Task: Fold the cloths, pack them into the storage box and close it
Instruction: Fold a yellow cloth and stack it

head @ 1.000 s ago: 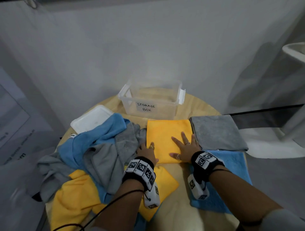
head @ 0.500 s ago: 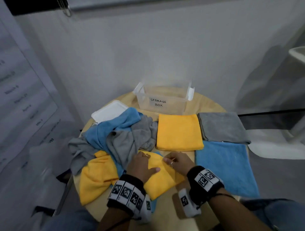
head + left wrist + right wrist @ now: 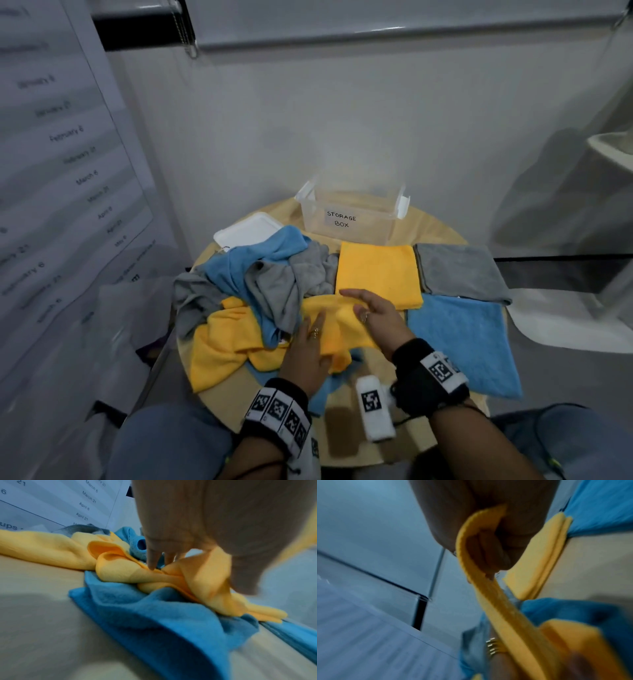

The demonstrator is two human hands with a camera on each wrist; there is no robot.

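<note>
A loose yellow cloth point(image 3: 334, 330) lies crumpled at the front of the round table, over a blue cloth point(image 3: 154, 615). My left hand point(image 3: 308, 346) holds its near side, with the cloth bunched between thumb and fingers point(image 3: 152, 558) in the left wrist view. My right hand point(image 3: 371, 317) pinches its far edge and lifts it; the right wrist view shows that yellow edge point(image 3: 471, 545) curled round my fingers. Behind them lies a folded yellow cloth point(image 3: 378, 274). The clear storage box point(image 3: 349, 219) stands open at the back, its white lid point(image 3: 248, 231) to its left.
A folded grey cloth point(image 3: 459, 270) and a flat blue cloth point(image 3: 462, 342) lie on the right. A heap of blue and grey cloths point(image 3: 270, 274) and another yellow cloth point(image 3: 219, 346) fill the left. The table point(image 3: 239, 397) edge is close to my knees.
Both hands left the folded yellow cloth and came back to the loose yellow cloth at the front. They took hold of it, and the right hand has lifted its edge.
</note>
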